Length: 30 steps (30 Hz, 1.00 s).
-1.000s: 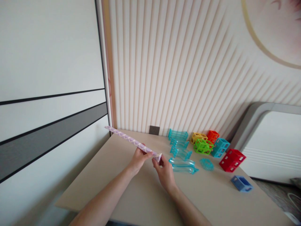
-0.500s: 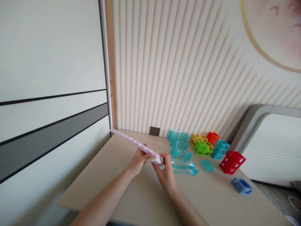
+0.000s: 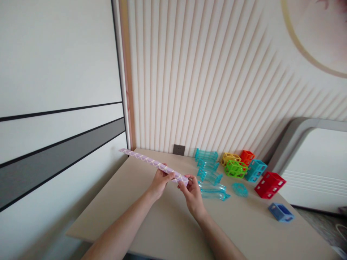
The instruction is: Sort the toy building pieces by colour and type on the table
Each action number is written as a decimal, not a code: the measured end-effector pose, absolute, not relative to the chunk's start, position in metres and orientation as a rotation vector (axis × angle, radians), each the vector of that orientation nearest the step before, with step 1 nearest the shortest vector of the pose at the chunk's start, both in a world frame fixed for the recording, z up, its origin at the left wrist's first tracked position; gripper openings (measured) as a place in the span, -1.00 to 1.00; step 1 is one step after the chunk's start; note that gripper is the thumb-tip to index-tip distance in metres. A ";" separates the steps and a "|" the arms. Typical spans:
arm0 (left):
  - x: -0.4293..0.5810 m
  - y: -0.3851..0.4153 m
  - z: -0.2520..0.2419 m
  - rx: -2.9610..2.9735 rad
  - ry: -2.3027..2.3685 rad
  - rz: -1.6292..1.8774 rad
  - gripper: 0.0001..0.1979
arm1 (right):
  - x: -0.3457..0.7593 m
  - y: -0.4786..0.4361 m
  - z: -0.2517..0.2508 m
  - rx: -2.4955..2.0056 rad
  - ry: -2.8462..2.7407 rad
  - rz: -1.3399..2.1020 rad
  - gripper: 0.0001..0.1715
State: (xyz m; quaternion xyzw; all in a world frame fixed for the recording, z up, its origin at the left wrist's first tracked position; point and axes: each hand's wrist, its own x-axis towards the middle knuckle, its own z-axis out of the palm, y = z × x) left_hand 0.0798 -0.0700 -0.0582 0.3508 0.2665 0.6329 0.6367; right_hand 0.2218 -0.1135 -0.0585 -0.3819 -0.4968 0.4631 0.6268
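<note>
A long, straight lilac twisty snake puzzle with pale zigzag lines is held above the table, slanting from the far left down to the near right. My left hand is closed around it a little short of the near end, thumb on top. At that near end, my right hand pinches the last segments between thumb and fingers. The far end of the puzzle points toward the wall corner and is free.
Clear teal tube pieces and a teal ring lie right of my hands on the table. Beyond are yellow, green, orange, teal, red and blue blocks. A socket is on the wall.
The puzzle's near end, which was bent at my right hand, now lies in line with the rest. Its far end has shifted slightly left. My right fingers have changed their grip.
</note>
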 end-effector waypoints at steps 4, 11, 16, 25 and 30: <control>0.082 -0.070 -0.059 0.785 0.644 1.470 -0.39 | 0.220 -0.119 -0.061 -1.094 -1.228 0.716 -0.54; 0.081 -0.074 -0.054 0.765 0.632 1.469 -0.41 | 0.221 -0.112 -0.059 -0.960 -1.171 1.056 -0.44; 0.081 -0.081 -0.049 0.781 0.492 1.298 -0.28 | 0.222 -0.111 -0.059 -0.960 -1.149 1.099 -0.42; 0.088 -0.079 -0.051 0.746 0.669 1.368 -0.26 | 0.218 -0.119 -0.067 -1.279 -1.324 0.680 -0.51; 0.091 -0.085 -0.045 0.871 0.667 1.424 -0.32 | 0.232 -0.117 -0.068 -1.404 -1.393 0.474 -0.74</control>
